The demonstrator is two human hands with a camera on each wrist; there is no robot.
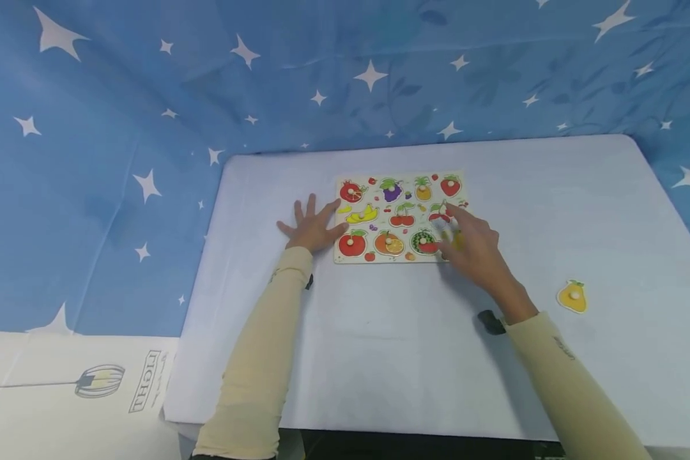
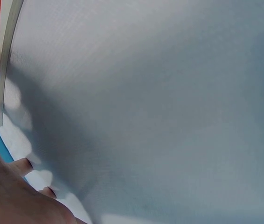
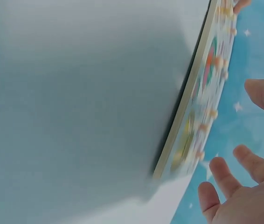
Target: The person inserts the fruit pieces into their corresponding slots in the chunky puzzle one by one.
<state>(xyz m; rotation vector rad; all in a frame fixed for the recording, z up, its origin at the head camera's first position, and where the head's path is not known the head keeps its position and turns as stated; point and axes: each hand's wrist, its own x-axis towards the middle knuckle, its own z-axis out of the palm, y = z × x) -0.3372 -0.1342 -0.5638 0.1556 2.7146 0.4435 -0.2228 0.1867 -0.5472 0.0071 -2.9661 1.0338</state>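
A wooden fruit puzzle board [image 1: 379, 220] lies on the white table, with knobbed fruit pieces such as grapes [image 1: 390, 189], bananas [image 1: 363, 214] and watermelon [image 1: 424, 241] in it. My left hand [image 1: 312, 230] is spread at the board's left edge, its thumb and a finger touching the board. My right hand [image 1: 473, 246] hovers above the board's right side, fingers apart and nothing seen between them. It hides part of the lower right of the board. In the right wrist view its fingers [image 3: 223, 175] stand clear of the knobs. A yellow pear piece [image 1: 573, 296] lies loose to the right.
The white tabletop [image 1: 368, 364] extends around the board. A blue cloth with white stars [image 1: 299, 76] hangs behind and to the left. At the lower left is a pale printed sheet [image 1: 46, 402] with a whisk-like drawing.
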